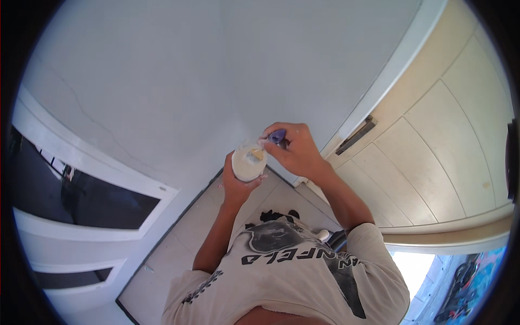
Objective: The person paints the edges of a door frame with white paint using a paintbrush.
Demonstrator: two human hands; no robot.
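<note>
My left hand [236, 184] is wrapped round a round white tub [249, 172] from its left side and below. Pale, whitish paste seems to fill the tub. In my right hand [300, 150] is a putty knife [277, 136] with a purple handle, gripped between thumb and fingers. Its flat end reaches over the tub's opening, though how far it dips into the paste I cannot tell. White smears mark the fingertips of both hands. Both hands are held out in front of my chest, near a wall corner.
Grey-white walls [151, 70] meet in a corner ahead. On the right stands a cream panelled door [428, 157] with a dark handle [356, 135]. White-framed dark window panes [108, 197] are at left. Below lies a pale tiled floor [189, 233] with dark edging.
</note>
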